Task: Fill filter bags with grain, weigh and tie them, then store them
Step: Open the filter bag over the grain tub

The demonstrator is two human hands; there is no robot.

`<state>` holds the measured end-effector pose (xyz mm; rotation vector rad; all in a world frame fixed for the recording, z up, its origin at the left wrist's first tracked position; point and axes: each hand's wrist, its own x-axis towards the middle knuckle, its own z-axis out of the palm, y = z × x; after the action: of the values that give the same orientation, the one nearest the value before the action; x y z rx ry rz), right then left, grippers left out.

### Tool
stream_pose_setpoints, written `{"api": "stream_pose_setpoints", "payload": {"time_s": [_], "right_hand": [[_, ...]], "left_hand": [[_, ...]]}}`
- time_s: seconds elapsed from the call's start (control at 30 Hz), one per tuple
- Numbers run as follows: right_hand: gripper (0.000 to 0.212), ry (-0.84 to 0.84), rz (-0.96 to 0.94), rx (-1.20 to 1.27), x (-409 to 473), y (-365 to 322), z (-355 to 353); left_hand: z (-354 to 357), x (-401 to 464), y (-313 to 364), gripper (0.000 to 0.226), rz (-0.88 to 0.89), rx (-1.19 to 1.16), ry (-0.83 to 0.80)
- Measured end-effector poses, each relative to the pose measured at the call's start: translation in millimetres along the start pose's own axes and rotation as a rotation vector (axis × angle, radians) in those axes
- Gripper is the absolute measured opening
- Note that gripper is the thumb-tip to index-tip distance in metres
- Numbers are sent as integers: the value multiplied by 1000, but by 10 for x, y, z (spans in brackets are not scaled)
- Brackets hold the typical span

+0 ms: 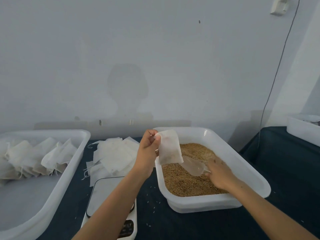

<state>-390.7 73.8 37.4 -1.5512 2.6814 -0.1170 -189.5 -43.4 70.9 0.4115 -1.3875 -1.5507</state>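
One view only: head cam, wide-angle, worn by person, looks fwd and down across dark table toward pale wall. Horizon high; wall fills upper half, table lower half. Near range: both forearms enter from bottom edge, left hand and right hand mid-frame. Grain tub centre-right, storage tub cut by left edge, scale low centre, partly under left arm. Edges bowed by lens. No 2nd view, so no overlap.

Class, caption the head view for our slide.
Left hand holds an empty filter bag; right hand grips a scoop in grain.
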Motion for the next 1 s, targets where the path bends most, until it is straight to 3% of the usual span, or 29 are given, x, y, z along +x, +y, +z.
{"api": "stream_pose_setpoints", "payload": {"time_s": [0.1,0.2,0.37,0.5,0.6,0.8,1.0], "right_hand": [[26,-1,-61,-32,4,-20,-43],[11,19,-99,-65,-16,20,-229],[22,51,-197,-169,-77,-25,-442],[14,-7,-276,-88,-86,-159,-295],[21,-32,-267,-10,-101,-69,-288],[14,-118,-174,246,-218,334,-563],[20,11,-179,306,-356,568,-1135]], "left_hand": [[-69,-25,75,20,-20,-99,18],[-121,-50,107,19,-11,-42,49],[-146,-70,96,19,20,-14,94],[-52,-67,9,17,35,39,131],[31,-33,-52,13,45,123,142],[109,17,-227,16,104,438,9],[192,21,-396,10,216,828,-257]]}}
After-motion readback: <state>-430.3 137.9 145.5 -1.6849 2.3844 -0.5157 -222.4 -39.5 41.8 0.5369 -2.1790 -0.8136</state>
